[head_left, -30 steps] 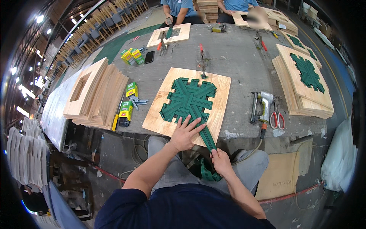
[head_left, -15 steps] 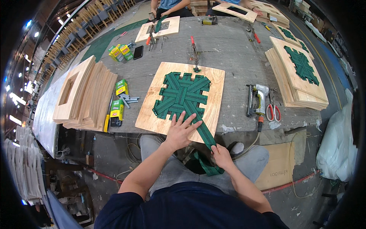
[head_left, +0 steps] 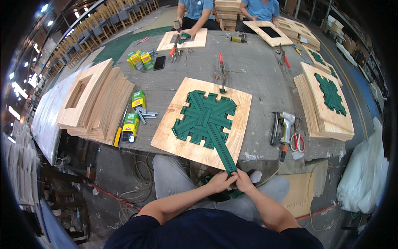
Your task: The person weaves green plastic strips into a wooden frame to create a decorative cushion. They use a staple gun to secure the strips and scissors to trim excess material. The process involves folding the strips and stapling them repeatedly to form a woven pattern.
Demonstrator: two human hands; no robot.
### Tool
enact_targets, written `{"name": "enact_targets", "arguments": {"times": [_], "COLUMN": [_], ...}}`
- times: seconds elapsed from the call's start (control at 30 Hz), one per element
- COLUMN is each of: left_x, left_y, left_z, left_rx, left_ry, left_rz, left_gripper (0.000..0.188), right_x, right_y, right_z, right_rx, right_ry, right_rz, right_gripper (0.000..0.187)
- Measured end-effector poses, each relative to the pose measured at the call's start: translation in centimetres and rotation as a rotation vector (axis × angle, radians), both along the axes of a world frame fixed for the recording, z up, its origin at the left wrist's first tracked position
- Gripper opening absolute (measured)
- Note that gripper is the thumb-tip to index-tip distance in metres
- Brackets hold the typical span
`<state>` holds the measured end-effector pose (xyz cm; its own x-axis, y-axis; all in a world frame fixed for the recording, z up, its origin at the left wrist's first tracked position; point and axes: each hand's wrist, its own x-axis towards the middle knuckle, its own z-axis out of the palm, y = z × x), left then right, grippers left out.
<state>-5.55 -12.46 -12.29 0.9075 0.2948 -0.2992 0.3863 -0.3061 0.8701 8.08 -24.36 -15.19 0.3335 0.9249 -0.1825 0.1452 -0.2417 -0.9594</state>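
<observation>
A square plywood panel (head_left: pixel 168 137) lies on the table edge before me, criss-crossed by a woven pattern of green webbing straps (head_left: pixel 203 116). One long green strap (head_left: pixel 222 150) runs from the woven middle over the panel's near edge. Just past that edge, my left hand (head_left: pixel 222 181) and my right hand (head_left: pixel 243 181) are together, both closed on this strap. The rest of its length hangs below, mostly behind my hands. A toggle clamp with a red handle (head_left: pixel 221 60) stands at the panel's far edge.
At right lie a staple gun (head_left: pixel 286 128) and red-handled scissors (head_left: pixel 297 142). Stacked panels (head_left: pixel 95 103) and staple boxes (head_left: pixel 131 123) stand left; more panels (head_left: pixel 309 112) are stacked right. Across the table, a co-worker's hand (head_left: pixel 191 33) works green strap on another panel (head_left: pixel 199 40).
My left hand has left the woven straps and joined my right hand at the strap below the panel's edge. The whole view has tilted upward a little.
</observation>
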Motion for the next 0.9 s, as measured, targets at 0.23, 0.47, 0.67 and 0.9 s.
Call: {"name": "enact_targets", "arguments": {"times": [0.23,0.47,0.67,0.9], "left_x": [2.4,2.9,3.7,3.7], "left_y": [0.1,1.5,2.1,2.1], "left_z": [-1.7,-2.1,-2.2,-2.5], "left_rx": [0.017,0.283,0.338,0.352], "left_ry": [-0.073,-0.048,-0.124,-0.068], "left_rz": [-0.010,-0.166,-0.157,-0.092], "left_gripper": [0.053,0.044,0.044,0.042], "right_x": [0.5,1.3,3.8,21.4], "right_y": [-0.1,0.1,-1.7,1.8], "right_z": [-2.0,-2.1,5.1,14.2], "right_rx": [-0.104,-0.278,-0.284,-0.324], "right_ry": [0.130,0.298,-0.291,-0.846], "right_rz": [0.065,0.037,-0.135,-0.870], "right_gripper": [0.028,0.021,0.023,0.035]}}
